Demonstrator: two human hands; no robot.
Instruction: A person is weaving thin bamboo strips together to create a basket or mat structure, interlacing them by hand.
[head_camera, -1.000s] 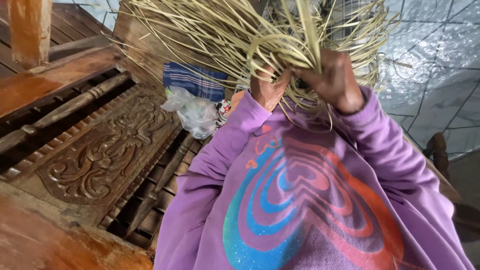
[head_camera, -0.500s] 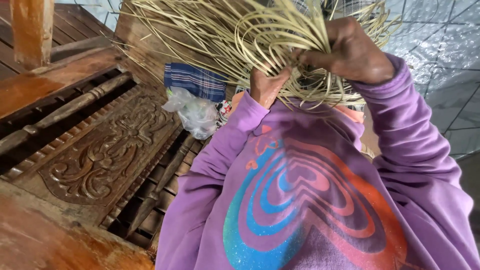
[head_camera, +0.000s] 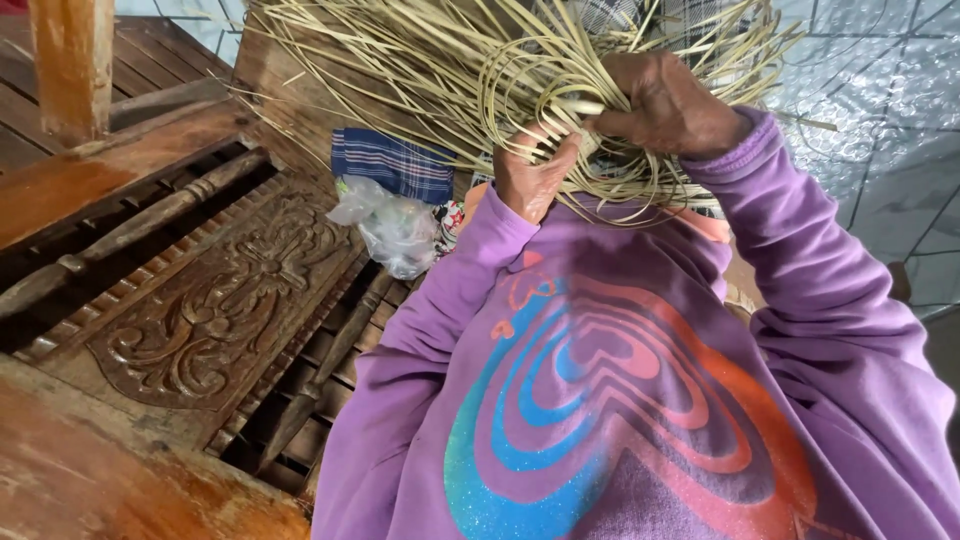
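From the head view, my right hand (head_camera: 668, 105) is closed over the top of a tangle of pale split cane strips (head_camera: 420, 75), fingers wrapped round a bunch where several strips loop together. My left hand (head_camera: 532, 178) comes up from below, palm toward me, thumb pressed on the same bunch, so both grips are shut on it just above my chest. The strips fan out to the far left and far right, held up in the air in front of my purple sweatshirt (head_camera: 600, 400).

I judge the strips light and springy: thin, flat, stiff along their length yet willing to bend into loops. They look smooth and apt to slide past one another, and the edges could cut or kink if pinched hard. Best held where they cross, near the gathered centre, not by the loose ends.

To the left lie a carved wooden bench (head_camera: 215, 310), a clear plastic bag (head_camera: 390, 230) and a blue striped cloth (head_camera: 392, 165).
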